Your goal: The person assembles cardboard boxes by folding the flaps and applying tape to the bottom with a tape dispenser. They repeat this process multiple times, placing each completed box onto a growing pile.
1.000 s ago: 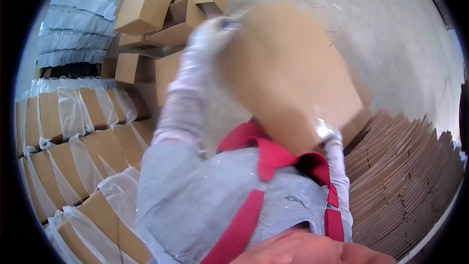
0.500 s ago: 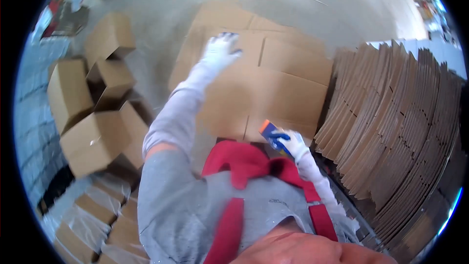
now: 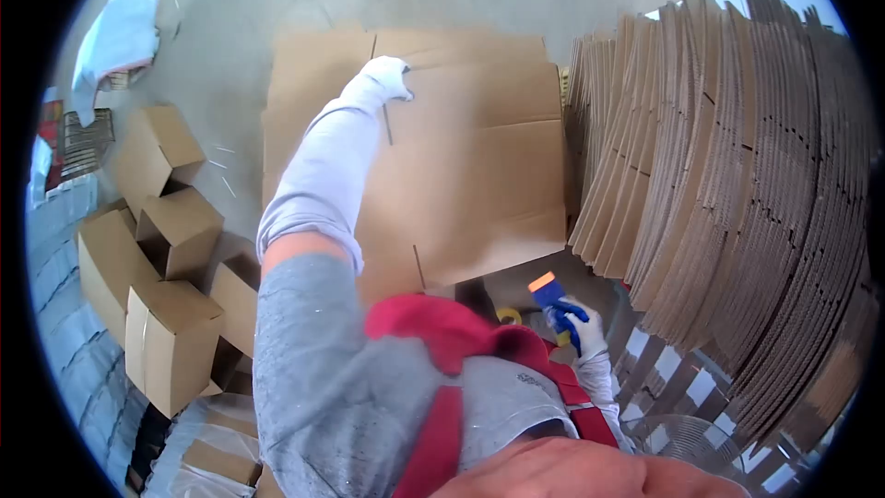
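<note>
A flat sheet of brown cardboard (image 3: 479, 161) with slots and fold lines lies in front of my body. My left hand (image 3: 385, 78), in a white glove, rests on its upper part, thumb apart from the curved fingers. Low on the right, my right hand (image 3: 583, 325), gloved in white and blue, is closed round a blue tape dispenser (image 3: 548, 291) with an orange tip. The dispenser is off the sheet, just below its lower right edge.
Many folded cardboard sheets (image 3: 719, 175) stand packed on the right. Several open boxes (image 3: 180, 226) are piled on the left, beside wrapped bluish packs (image 3: 69, 304). A white cloth-like item (image 3: 120, 32) lies at the upper left. A round wire guard (image 3: 687, 443) shows at the lower right.
The view has shifted. The cardboard sheet lies at a different angle, my left hand's fingers are more curved, and my right hand with the dispenser is lower and clear of the sheet.
</note>
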Motion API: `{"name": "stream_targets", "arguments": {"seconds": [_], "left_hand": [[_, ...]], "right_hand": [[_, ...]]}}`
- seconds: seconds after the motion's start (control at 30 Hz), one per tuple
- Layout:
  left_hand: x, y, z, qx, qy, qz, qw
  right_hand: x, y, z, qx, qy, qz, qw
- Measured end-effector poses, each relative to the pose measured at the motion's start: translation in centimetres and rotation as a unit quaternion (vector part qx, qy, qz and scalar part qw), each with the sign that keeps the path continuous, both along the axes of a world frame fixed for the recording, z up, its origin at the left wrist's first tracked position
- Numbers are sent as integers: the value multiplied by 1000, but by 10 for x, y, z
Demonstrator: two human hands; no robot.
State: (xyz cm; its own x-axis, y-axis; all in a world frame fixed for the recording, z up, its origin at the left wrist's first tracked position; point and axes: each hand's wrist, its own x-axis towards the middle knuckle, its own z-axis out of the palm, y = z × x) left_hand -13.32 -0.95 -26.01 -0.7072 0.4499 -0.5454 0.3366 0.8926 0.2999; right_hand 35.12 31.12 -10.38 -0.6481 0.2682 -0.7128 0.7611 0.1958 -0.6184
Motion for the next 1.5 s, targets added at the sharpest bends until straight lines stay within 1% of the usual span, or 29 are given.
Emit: {"name": "stream_targets", "arguments": {"seconds": [0.07,0.13,0.17,0.2,0.23,0.27,0.3,0.37,0.4,0.43,0.47,0.5,0.6,0.67,0.7,0.73,0.77,0.8,0.83,0.87,0.9,0.97,1.1,1.17,1.23,1.3,1.33,1.4,1.5], "left_hand": [[-5,-14,48,-32,-15,7,999],[1,-34,80,-22,-35,-10,999],[12,-38,106,-30,-23,-2,999],[28,-40,141,8,-43,-11,999],[48,-40,179,43,-64,-20,997],[73,-38,223,32,-56,-15,998],[101,-32,271,27,-26,-58,998],[141,-27,354,18,10,-97,995],[158,-27,388,2,58,-167,984],[173,-30,404,-13,103,-233,967],[182,-41,406,39,192,-290,937],[181,-49,402,36,199,-278,939],[162,-87,356,-29,210,-256,943],[151,-113,318,-113,406,-114,900],[156,-109,308,-103,482,-79,866],[176,-95,310,-7,596,-92,798],[194,-72,310,72,549,-59,830],[220,-47,316,206,529,-51,822],[241,-25,316,224,457,-114,853],[265,-12,303,237,548,-131,791],[272,2,286,256,525,-95,806],[270,2,275,262,529,-81,803],[279,-19,280,258,485,-72,832],[286,-28,293,252,435,-104,858],[281,-27,302,266,458,-104,842],[263,-21,310,205,381,-146,890],[241,-15,304,194,381,-188,884],[229,-12,315,188,379,-210,882],[260,-52,367,207,369,-172,889]], "right_hand": [[-23,18,9,-17,55,-62,996],[-58,35,38,-12,188,-33,981],[-80,31,71,32,266,-18,963],[-95,31,106,-10,306,-59,950],[-110,-3,163,35,416,-113,902],[-112,7,181,247,542,48,802],[-113,15,206,341,581,73,735],[-127,20,261,341,625,59,700],[-131,32,281,205,622,6,756],[-146,34,303,120,611,78,779],[-157,26,314,120,585,92,797],[-170,16,320,121,562,108,811],[-231,-11,282,-52,468,207,858],[-276,-40,231,-119,433,242,860],[-299,-55,205,-147,419,235,865],[-321,-71,181,-113,418,251,866],[-339,-87,165,-76,411,267,868],[-354,-107,154,28,425,302,853],[-362,-132,149,130,435,330,827],[-360,-160,167,190,390,408,803],[-356,-188,186,248,338,481,770],[-351,-234,192,337,358,552,673],[-364,-256,180,391,295,599,634],[-380,-236,173,388,357,609,593],[-385,-228,205,431,239,627,603],[-382,-230,205,473,237,628,570],[-383,-226,198,469,229,627,579],[-402,-216,194,438,288,568,634],[-398,-125,218,430,338,547,634]]}}
